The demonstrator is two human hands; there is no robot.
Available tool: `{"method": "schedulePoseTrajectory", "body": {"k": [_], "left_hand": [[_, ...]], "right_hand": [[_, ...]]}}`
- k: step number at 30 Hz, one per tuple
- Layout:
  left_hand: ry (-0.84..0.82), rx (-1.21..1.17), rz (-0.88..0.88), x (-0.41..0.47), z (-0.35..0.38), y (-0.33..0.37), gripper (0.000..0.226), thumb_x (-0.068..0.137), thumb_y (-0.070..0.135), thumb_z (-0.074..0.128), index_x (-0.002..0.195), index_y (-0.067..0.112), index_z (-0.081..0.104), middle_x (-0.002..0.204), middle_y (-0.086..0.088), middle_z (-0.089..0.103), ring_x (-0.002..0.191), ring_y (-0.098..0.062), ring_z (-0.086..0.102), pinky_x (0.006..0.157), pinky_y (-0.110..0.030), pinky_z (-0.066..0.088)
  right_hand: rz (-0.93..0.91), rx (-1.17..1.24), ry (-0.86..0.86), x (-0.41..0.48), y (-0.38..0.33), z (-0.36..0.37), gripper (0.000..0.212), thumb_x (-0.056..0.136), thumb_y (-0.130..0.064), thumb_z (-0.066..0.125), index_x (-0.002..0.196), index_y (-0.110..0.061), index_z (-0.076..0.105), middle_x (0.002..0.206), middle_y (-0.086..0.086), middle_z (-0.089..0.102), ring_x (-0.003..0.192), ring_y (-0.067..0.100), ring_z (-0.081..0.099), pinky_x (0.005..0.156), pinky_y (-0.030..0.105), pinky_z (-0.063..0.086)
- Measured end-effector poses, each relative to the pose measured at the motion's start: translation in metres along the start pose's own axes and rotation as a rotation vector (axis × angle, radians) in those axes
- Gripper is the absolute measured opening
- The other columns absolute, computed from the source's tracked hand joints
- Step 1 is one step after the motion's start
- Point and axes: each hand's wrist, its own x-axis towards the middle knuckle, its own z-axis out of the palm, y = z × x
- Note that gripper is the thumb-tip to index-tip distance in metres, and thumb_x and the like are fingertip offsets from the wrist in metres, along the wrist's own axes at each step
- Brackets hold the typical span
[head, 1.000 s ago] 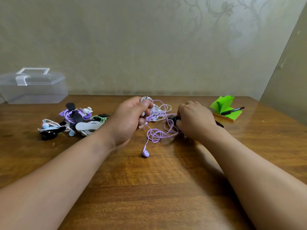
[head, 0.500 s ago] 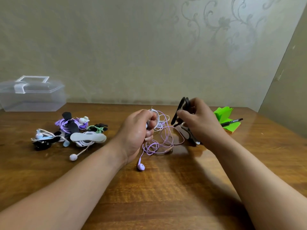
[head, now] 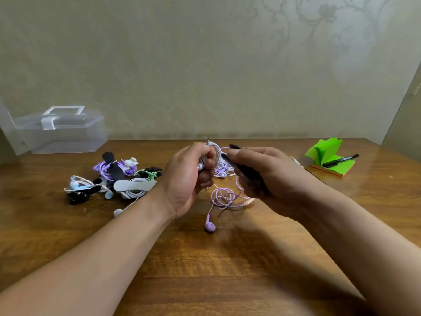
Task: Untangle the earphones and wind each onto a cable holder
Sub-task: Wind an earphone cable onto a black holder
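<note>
Hands meet over the middle of a glossy wooden table point(head: 205, 270): the left hand point(head: 189, 179) curls round a coil of thin white cable point(head: 215, 151), and the right hand point(head: 268, 172) clasps a flat black cable holder point(head: 248, 172). Lilac earphones point(head: 224, 197) lie looped beneath them, one smooth bud toward the bare near edge. Wound sets point(head: 114, 179) crowd the left side; a clear plastic box point(head: 61, 133) and a green notepad point(head: 325, 151) sit along the far edge.

table point(head: 227, 281): glossy wood | box point(head: 68, 137): clear plastic | notepad point(head: 328, 156): paper
</note>
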Motion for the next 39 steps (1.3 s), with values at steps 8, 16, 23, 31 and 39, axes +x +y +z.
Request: {"method": "schedulePoseTrajectory", "body": {"k": [8, 16, 23, 31, 39], "left_hand": [[0.026, 0.206, 0.115, -0.002, 0.006, -0.003, 0.024, 0.103, 0.015, 0.042, 0.084, 0.005, 0.052, 0.067, -0.006, 0.039, 0.063, -0.022, 0.03, 0.058, -0.037, 0.021], [0.062, 0.256, 0.152, 0.0, 0.004, -0.004, 0.027, 0.103, 0.016, 0.04, 0.078, 0.012, 0.049, 0.067, -0.002, 0.04, 0.06, -0.014, 0.032, 0.052, -0.028, 0.026], [-0.004, 0.293, 0.196, -0.005, 0.009, -0.005, 0.018, 0.09, 0.027, 0.044, 0.076, 0.015, 0.046, 0.077, -0.007, 0.037, 0.073, -0.022, 0.031, 0.06, -0.032, 0.029], [-0.094, 0.471, 0.339, -0.015, 0.017, -0.005, 0.025, 0.096, 0.024, 0.04, 0.075, 0.011, 0.039, 0.071, -0.004, 0.038, 0.068, -0.018, 0.033, 0.062, -0.037, 0.03], [-0.101, 0.279, 0.265, -0.018, 0.025, -0.002, 0.023, 0.093, 0.022, 0.04, 0.076, 0.007, 0.04, 0.071, -0.007, 0.038, 0.063, -0.014, 0.034, 0.054, -0.024, 0.032]], "right_hand": [[0.119, 0.089, -0.002, -0.005, -0.005, 0.004, 0.021, 0.103, -0.023, 0.061, 0.094, -0.005, 0.061, 0.064, 0.005, 0.033, 0.056, 0.017, 0.025, 0.057, 0.037, 0.01], [0.111, 0.141, 0.06, -0.004, -0.003, 0.01, 0.027, 0.104, -0.023, 0.061, 0.083, -0.006, 0.063, 0.059, 0.005, 0.041, 0.048, 0.014, 0.032, 0.043, 0.025, 0.021], [0.126, 0.122, 0.033, -0.003, -0.004, 0.004, 0.027, 0.103, -0.023, 0.06, 0.08, -0.009, 0.061, 0.064, 0.006, 0.038, 0.052, 0.015, 0.027, 0.044, 0.026, 0.014], [0.1, 0.053, 0.135, 0.002, 0.003, 0.002, 0.046, 0.103, -0.053, 0.057, 0.089, -0.009, 0.056, 0.076, 0.012, 0.033, 0.055, 0.019, 0.03, 0.048, 0.028, 0.021], [0.075, 0.029, 0.129, -0.001, -0.004, 0.002, 0.05, 0.106, -0.053, 0.05, 0.078, -0.012, 0.051, 0.068, 0.01, 0.032, 0.055, 0.019, 0.027, 0.053, 0.033, 0.017]]}}
